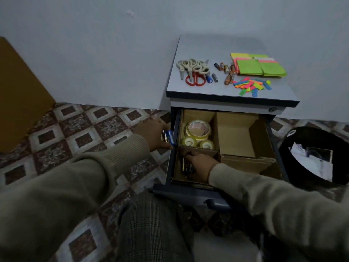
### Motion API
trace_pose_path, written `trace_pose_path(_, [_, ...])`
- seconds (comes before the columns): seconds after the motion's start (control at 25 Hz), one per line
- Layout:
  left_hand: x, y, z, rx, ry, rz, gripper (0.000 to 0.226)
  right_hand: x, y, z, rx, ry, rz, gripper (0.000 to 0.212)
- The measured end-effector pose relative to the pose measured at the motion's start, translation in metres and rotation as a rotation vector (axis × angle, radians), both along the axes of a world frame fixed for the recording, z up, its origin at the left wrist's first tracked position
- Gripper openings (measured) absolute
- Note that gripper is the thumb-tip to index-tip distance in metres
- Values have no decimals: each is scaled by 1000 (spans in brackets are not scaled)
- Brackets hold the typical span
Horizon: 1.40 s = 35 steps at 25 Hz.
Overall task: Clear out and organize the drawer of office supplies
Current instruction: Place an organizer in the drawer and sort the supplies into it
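Batteries [168, 137] gripped upright in our left hand [154, 136] sit beside the drawer [190, 193]; our right hand [201, 165] apparently clasps others in its near-left compartment.

Tiled-floor [79, 129] home office corner

Head camera, looking forward and down

One wide-angle view from the person's head looks steeply down on the open drawer [224, 148] close below, the cabinet top [226, 87] farther off, and the wall [94, 53] behind.

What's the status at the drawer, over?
Left hand holds batteries beside drawer. Right hand in near-left compartment, on dark items. Nothing in the way.
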<state>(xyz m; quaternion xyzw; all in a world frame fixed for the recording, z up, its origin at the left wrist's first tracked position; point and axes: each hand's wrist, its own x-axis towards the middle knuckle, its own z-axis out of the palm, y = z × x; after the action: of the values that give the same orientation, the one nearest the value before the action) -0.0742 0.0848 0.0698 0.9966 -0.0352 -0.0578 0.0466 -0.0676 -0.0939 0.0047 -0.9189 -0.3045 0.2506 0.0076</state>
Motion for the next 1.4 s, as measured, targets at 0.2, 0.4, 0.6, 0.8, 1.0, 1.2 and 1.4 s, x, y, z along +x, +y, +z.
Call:
trace_pose_path(0.2, [-4, 7, -12, -8, 26, 21, 61, 7, 15, -15, -27, -34, -112, 60])
trace_pose_path(0.4, [-4, 17, -19, -33, 34, 46, 62, 6, 30, -25, -59, -123, -125, 47])
trace_pose_path(0.6, [-7, 22, -25, -5, 46, 51, 64, 9, 33, -32, -103, -189, -75, 43])
trace_pose_path(0.8, [-8, 26, -27, -25, 45, 55, 63, 9, 29, -32, -49, -117, -115, 56])
trace_pose_path(1.0, [-5, 31, -27, -55, 61, 64, 63, 9, -11, -24, 168, -43, -300, 49])
trace_pose_path(1.2, [-2, 25, -26, -78, 44, 60, 62, 6, -9, -21, 363, 55, -356, 34])
trace_pose_path(1.4, [-4, 25, -29, -91, 14, 52, 65, 2, 17, -31, 375, 59, -288, 32])
